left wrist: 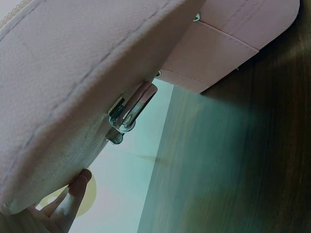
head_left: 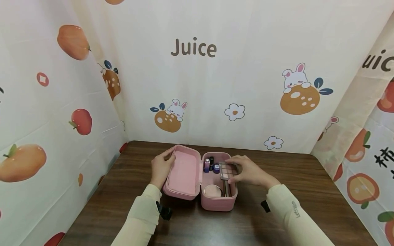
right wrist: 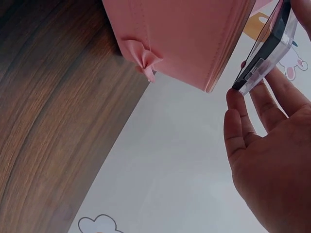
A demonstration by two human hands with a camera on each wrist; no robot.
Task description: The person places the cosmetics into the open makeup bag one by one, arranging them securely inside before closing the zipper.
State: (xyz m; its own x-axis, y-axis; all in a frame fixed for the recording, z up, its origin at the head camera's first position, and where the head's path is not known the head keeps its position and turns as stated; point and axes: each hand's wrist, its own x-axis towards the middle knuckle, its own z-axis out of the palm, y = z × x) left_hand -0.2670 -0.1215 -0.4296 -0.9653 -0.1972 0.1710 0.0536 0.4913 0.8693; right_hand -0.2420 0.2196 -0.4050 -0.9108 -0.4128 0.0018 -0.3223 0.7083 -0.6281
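A pink cosmetic case [head_left: 218, 205] lies open on the table, its lid [head_left: 184, 172] folded out to the left. My left hand [head_left: 160, 169] grips the lid's outer left edge; the left wrist view shows a metal clasp [left wrist: 129, 111] near those fingers. Between thumb and fingers my right hand [head_left: 253, 173] holds an eyeshadow palette [head_left: 227, 171] over the right side of the case. Inside sit a purple bottle [head_left: 207, 165], a black-capped bottle [head_left: 211, 161], a dark blue jar [head_left: 216, 168], a round pale compact [head_left: 212, 190] and slim dark tubes [head_left: 227, 189], partly hidden by the palette.
The dark wooden table [head_left: 129, 191] extends around the case. A fruit-printed curtain [head_left: 197, 85] hangs behind it and on both sides. In the right wrist view, a pink bow [right wrist: 141, 56] decorates the case's outer wall.
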